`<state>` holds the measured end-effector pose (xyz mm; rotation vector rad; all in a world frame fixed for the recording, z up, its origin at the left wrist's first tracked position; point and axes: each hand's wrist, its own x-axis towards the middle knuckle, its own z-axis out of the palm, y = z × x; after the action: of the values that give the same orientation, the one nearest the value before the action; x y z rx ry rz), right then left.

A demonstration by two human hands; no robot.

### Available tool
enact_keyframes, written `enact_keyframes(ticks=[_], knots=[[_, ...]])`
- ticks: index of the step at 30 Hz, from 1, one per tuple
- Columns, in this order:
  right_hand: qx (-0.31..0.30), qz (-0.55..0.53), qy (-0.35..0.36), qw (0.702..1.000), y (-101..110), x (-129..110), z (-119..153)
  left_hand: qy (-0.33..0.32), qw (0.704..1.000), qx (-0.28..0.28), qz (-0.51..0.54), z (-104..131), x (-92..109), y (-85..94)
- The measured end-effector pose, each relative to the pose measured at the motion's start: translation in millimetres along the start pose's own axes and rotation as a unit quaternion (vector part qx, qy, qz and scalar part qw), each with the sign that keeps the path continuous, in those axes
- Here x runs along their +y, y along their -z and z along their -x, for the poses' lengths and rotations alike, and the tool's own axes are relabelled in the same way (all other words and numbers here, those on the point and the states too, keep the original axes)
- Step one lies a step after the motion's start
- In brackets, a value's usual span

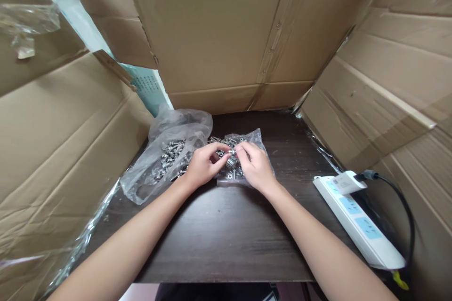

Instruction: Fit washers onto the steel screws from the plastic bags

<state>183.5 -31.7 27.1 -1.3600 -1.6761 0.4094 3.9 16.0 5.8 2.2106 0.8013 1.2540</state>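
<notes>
Between the fingertips of both hands is a small metal bolt (pixel 232 152), lying roughly sideways. My left hand (pixel 205 163) pinches its left end between thumb and forefinger. At the other end, my right hand (pixel 254 163) grips it with thumb and fingers closed. Whether a nut sits on it is too small to tell. Beneath the hands, a clear plastic bag (pixel 259 138) lies flat with loose bolts and nuts on it, partly covered by my right hand. Left of my left hand, a larger clear plastic bag (pixel 136 183) lies open around a heap of metal bolts (pixel 173 153).
The dark wooden table (pixel 226 240) is walled by cardboard on the left (pixel 67 127), back (pixel 219 23) and right (pixel 399 94). At the right stands a white power strip (pixel 367 240) with a plugged-in adapter (pixel 348 182) and a black cable (pixel 406 202).
</notes>
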Motion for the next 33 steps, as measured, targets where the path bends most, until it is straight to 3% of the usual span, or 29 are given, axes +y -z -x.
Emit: enact_keyframes(ticks=[17, 33], knots=[[-0.026, 0.009, 0.034, 0.999, -1.2, 4.2, 0.6, -0.005, 1.000, -0.006, -0.005, 1.4, -0.7, -0.8], [-0.012, 0.003, 0.029, 1.000, -0.9, 4.9, 0.4, -0.004, 1.000, -0.015, -0.013, 1.4, -0.9, 0.1]])
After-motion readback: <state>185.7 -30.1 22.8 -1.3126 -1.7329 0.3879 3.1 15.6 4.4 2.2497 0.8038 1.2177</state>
